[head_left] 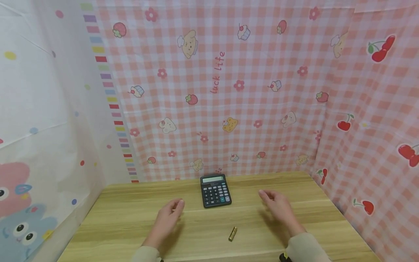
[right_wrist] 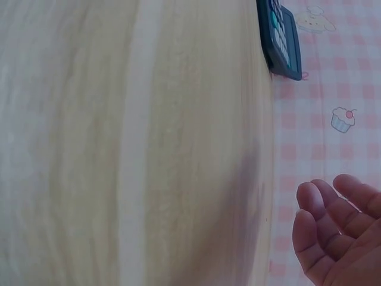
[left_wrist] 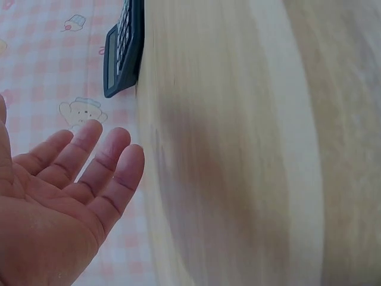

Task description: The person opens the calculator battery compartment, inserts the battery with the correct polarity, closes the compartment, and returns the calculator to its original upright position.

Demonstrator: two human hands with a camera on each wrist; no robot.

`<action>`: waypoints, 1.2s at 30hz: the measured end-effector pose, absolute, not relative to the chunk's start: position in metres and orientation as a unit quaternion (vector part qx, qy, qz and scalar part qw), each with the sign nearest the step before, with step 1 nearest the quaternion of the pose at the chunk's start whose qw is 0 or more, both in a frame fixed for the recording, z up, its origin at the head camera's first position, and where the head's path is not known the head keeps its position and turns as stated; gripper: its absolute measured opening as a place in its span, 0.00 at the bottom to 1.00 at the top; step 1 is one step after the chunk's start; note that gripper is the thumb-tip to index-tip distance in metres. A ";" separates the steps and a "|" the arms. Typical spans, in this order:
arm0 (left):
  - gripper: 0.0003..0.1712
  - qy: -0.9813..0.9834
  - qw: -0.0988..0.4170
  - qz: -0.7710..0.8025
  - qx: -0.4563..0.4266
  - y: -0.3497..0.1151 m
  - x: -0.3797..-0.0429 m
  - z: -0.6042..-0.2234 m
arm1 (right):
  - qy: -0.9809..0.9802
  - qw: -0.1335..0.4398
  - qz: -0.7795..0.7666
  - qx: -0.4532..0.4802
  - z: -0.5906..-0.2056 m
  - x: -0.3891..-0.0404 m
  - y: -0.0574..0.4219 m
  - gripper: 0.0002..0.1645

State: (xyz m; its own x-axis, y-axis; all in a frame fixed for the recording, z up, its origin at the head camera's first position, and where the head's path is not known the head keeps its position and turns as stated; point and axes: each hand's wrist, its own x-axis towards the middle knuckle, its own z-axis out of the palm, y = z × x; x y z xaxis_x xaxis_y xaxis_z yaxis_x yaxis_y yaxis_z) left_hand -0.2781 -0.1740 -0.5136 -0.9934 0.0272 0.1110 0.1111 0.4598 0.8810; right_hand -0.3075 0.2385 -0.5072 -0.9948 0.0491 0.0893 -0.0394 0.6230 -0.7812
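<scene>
A black desk calculator [head_left: 216, 191] with a grey display lies near the back edge of the wooden table, its keys facing up. In front of it and a little to the right lies a small gold cylinder [head_left: 232, 234] that looks like a battery. My left hand [head_left: 168, 216] hovers left of the calculator, fingers loosely bent and holding nothing; its palm shows in the left wrist view. On the other side, my right hand [head_left: 278, 207] is held over the table with relaxed, slightly curved fingers [right_wrist: 339, 208] and nothing in them.
The wooden table [head_left: 131, 203] ends at a pink checked cloth [head_left: 209, 145] hanging behind it. A white cloth with dots [head_left: 49, 109] hangs on the left, and a checked cloth with cherries [head_left: 376, 127] on the right. A dark item [head_left: 284, 257] sits by the right sleeve.
</scene>
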 end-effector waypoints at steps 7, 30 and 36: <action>0.40 -0.860 0.039 -0.508 -0.041 -0.167 -0.283 -0.516 | -0.891 0.050 0.452 0.003 -0.505 -0.308 0.230 0.47; 0.40 -0.870 0.025 -0.490 -0.052 -0.137 -0.297 -0.515 | -0.900 0.034 0.435 0.009 -0.504 -0.324 0.196 0.41; 0.39 -0.871 0.027 -0.487 -0.062 -0.129 -0.302 -0.514 | -0.902 0.026 0.431 0.011 -0.503 -0.328 0.185 0.35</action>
